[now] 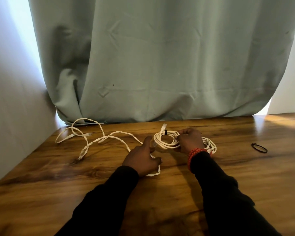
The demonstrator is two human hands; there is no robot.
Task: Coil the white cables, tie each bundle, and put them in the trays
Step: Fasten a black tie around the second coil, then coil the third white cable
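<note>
A coiled white cable bundle with a black tie round its top lies on the wooden table. My right hand grips the coil's right side. A second coiled bundle lies behind that hand, partly hidden. My left hand rests just left of the coil, fingers curled over a loose twisted white cable. That cable trails left across the table to its plugs near the back left corner. No tray is in view.
A black hair tie lies on the table at the right. A grey-green curtain hangs behind the table's back edge. A white wall borders the table on the left.
</note>
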